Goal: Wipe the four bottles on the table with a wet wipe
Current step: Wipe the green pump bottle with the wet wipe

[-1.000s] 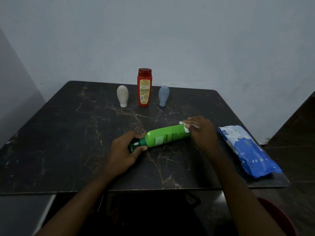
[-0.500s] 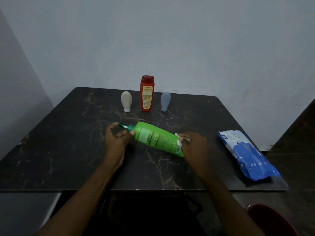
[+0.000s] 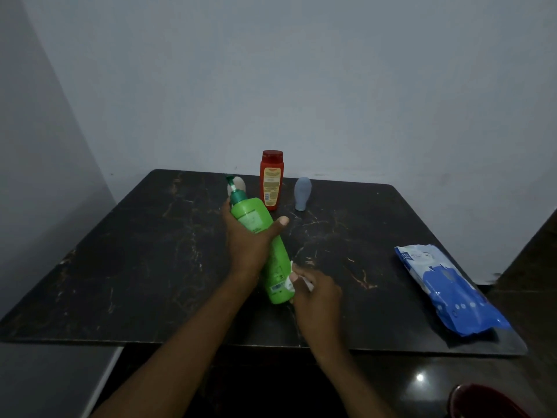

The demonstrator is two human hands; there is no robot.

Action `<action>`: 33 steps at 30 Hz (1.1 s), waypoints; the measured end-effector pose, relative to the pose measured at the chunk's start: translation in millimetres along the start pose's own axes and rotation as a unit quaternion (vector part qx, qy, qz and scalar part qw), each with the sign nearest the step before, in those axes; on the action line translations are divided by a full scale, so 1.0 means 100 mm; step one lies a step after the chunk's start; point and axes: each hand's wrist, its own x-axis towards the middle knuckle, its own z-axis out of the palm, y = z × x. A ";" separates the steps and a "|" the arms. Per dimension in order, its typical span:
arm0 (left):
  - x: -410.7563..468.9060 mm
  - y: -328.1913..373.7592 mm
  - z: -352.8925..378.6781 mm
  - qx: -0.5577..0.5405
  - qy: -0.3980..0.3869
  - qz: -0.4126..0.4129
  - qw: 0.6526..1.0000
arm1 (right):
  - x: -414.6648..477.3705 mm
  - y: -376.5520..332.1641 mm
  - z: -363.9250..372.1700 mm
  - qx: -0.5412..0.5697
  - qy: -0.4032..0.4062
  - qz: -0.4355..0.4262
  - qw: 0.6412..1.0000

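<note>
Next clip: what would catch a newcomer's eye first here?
The bright green pump bottle at mid-table, gripped by the left hand and tilted with its pump away, while the right hand presses a white wet wipe to its lower end. Then the red bottle upright at the far edge, and the blue wipes pack at right.

Glossy plastic green bottle [image 3: 272, 260] over a polished, veined dark marble table [image 3: 150, 267]; shiny plastic wipes pack [image 3: 452, 291].
</note>
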 end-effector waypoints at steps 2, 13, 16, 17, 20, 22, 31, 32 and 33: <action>0.02 0.02 0.01 0.088 0.014 0.042 0.995 | -0.06 0.01 0.04 0.034 -0.036 0.002 0.999; 0.04 0.05 -0.18 0.527 -0.251 0.238 0.776 | 0.32 -0.21 -0.65 -0.129 0.043 -0.176 0.975; -0.01 -0.02 -0.16 0.551 -0.270 0.265 0.744 | 0.34 -0.27 -0.77 -0.240 0.013 -0.270 0.932; -0.02 -0.04 -0.15 0.554 -0.271 0.272 0.738 | 0.34 -0.29 -0.80 -0.283 -0.004 -0.300 0.911; -0.04 -0.07 -0.11 0.560 -0.282 0.287 0.725 | 0.35 -0.33 -0.82 -0.415 -0.004 -0.358 0.837; -0.06 -0.08 -0.10 0.558 -0.292 0.295 0.718 | 0.37 -0.36 -0.79 -0.486 0.007 -0.367 0.793; -0.19 -0.19 -0.11 0.576 -0.301 0.408 0.642 | 0.72 -0.53 -0.64 -0.570 -0.132 -0.187 0.789; -0.20 -0.19 -0.10 0.575 -0.301 0.409 0.641 | 0.76 -0.55 -0.63 -0.563 -0.145 -0.154 0.799; -0.18 -0.19 -0.10 0.572 -0.299 0.405 0.647 | 0.78 -0.56 -0.63 -0.549 -0.148 -0.136 0.812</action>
